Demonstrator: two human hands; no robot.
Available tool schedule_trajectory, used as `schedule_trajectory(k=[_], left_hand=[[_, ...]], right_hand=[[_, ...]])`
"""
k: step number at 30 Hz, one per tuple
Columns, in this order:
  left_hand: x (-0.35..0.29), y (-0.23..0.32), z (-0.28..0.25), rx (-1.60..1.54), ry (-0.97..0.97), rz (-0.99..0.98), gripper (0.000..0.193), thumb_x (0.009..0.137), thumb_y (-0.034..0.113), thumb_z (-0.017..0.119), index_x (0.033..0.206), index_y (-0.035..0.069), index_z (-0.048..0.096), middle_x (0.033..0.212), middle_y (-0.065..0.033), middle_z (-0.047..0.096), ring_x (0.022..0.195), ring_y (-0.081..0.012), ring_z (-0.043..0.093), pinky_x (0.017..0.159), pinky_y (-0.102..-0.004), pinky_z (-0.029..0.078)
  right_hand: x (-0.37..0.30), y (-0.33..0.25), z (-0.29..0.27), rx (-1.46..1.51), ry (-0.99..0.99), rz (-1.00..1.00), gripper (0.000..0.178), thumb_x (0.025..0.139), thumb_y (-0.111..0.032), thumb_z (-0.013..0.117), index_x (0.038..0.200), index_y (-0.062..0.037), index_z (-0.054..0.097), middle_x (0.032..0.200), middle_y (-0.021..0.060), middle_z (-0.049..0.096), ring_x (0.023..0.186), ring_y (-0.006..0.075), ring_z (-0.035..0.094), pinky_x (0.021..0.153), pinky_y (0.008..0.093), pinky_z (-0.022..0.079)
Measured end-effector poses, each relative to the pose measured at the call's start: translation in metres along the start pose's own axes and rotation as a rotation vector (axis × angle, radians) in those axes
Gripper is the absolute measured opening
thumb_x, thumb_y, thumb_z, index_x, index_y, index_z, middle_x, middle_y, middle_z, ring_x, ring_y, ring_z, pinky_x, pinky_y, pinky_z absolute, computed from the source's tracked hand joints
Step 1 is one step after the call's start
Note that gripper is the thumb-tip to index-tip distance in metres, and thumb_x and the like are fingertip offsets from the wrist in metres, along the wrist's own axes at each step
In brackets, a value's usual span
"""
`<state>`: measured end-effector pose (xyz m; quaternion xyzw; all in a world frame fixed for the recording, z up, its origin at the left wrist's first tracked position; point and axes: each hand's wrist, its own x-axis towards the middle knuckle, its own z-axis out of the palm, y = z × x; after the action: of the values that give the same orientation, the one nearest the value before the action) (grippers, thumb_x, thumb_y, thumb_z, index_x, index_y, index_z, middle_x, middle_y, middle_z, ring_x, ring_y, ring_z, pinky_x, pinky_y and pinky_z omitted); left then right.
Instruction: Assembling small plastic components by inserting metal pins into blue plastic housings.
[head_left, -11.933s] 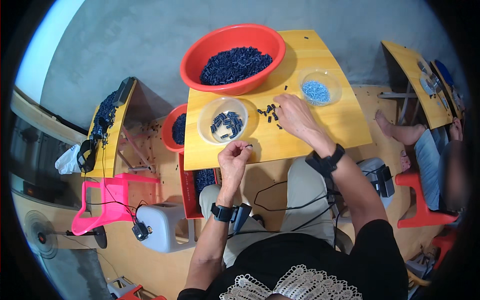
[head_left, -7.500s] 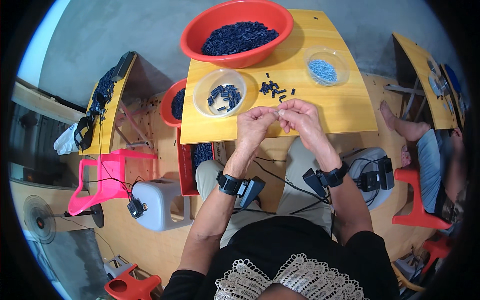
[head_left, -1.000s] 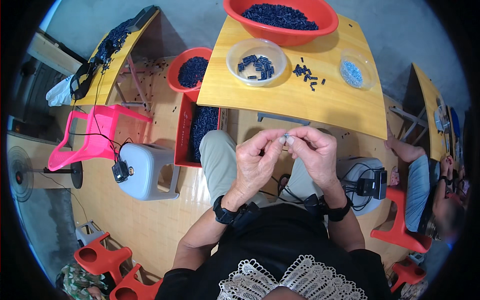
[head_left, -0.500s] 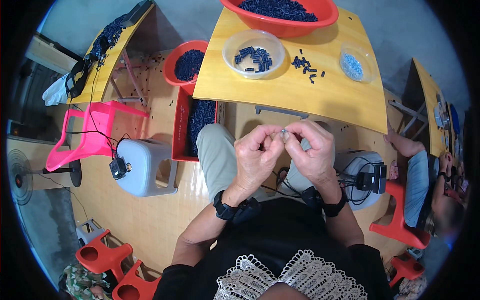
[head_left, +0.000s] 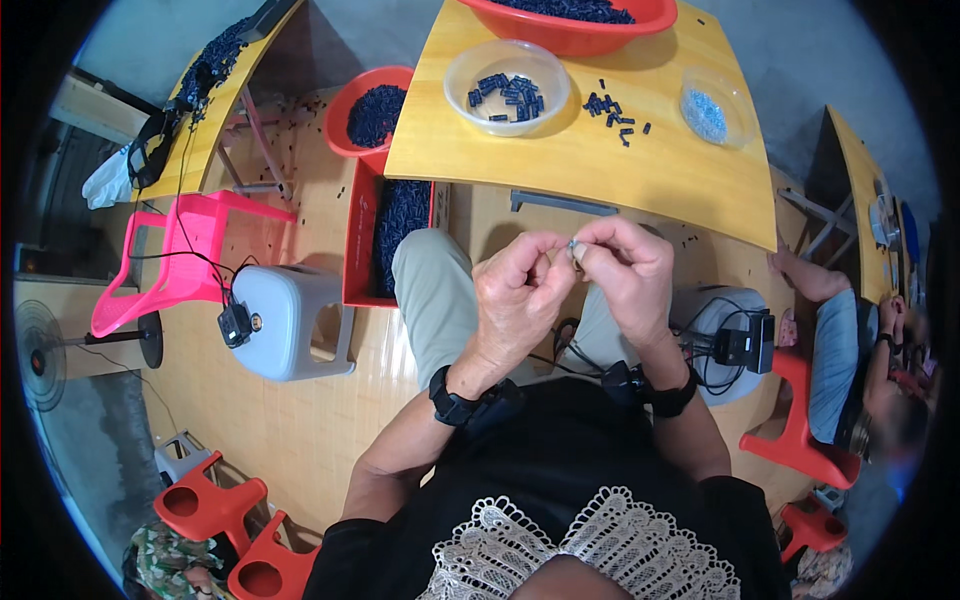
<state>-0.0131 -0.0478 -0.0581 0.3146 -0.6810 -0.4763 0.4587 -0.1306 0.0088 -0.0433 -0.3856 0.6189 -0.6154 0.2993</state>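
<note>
In front of my lap both hands meet at the fingertips. My left hand (head_left: 518, 288) and my right hand (head_left: 632, 272) are closed in a pinch around a small bluish piece (head_left: 573, 244), mostly covered by the fingers; its kind cannot be made out. Beyond them on the yellow table (head_left: 560, 175), a clear plastic bowl (head_left: 463, 112) holds several short dark-blue tubes (head_left: 515, 95). More such tubes (head_left: 612, 112) lie loose beside it. To the right, a clear tub (head_left: 738, 125) contains tiny pale-blue parts (head_left: 704, 116).
A large red basin (head_left: 575, 35) of dark pieces stands at the table's far edge. Left of the table are another red basin (head_left: 340, 125) and a red box (head_left: 360, 245), both filled similarly. Grey stools (head_left: 280, 320) flank me, with cables. Another person's leg (head_left: 832, 365) is at right.
Both hands have risen slightly, still pinched together at the fingertips. The view has shifted a little, and the bluish piece is now more hidden.
</note>
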Motion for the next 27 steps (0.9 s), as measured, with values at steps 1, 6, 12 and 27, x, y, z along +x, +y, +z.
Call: schedule_trajectory(k=[1,6,12,27], left_hand=[[0.000,0.001,0.000,0.001,-0.004,-0.006,0.006,0.081,0.001,0.066,0.087,0.001,0.065,0.057,0.0083,0.046,0.053,0.0005,0.039,0.047,-0.0173,0.032],[0.001,0.002,-0.002,-0.038,-0.087,-0.071,0.010,0.081,0.003,0.067,0.091,0.000,0.067,0.057,0.0089,0.046,0.052,0.0011,0.036,0.046,-0.0164,0.029],[0.006,0.002,-0.006,-0.446,-0.101,-0.452,0.012,0.083,0.010,0.069,0.091,0.001,0.069,0.057,0.0079,0.050,0.047,0.0016,0.034,0.042,-0.0162,0.022],[0.011,0.004,-0.006,-0.688,-0.076,-0.804,0.011,0.086,0.013,0.064,0.088,0.002,0.065,0.053,0.0067,0.045,0.042,-0.0005,0.032,0.039,-0.0169,0.022]], right_hand=[[0.000,0.000,-0.002,0.000,0.002,0.007,0.003,0.077,0.001,0.061,0.079,0.0021,0.062,0.067,-0.0010,0.060,0.060,0.0045,0.055,0.053,0.0222,0.045],[0.001,0.000,-0.006,0.060,-0.055,0.088,0.003,0.078,0.001,0.062,0.081,0.0014,0.061,0.068,-0.0015,0.060,0.060,0.0026,0.053,0.050,0.0197,0.042],[0.004,-0.010,-0.002,-0.380,-0.021,-0.385,0.008,0.073,0.003,0.064,0.079,-0.0007,0.059,0.068,0.0055,0.059,0.056,0.0126,0.057,0.052,0.0252,0.046],[0.001,-0.001,0.005,-0.565,0.009,-0.524,0.011,0.070,0.004,0.064,0.079,-0.0018,0.060,0.068,0.0084,0.059,0.056,0.0197,0.056,0.053,0.0290,0.046]])
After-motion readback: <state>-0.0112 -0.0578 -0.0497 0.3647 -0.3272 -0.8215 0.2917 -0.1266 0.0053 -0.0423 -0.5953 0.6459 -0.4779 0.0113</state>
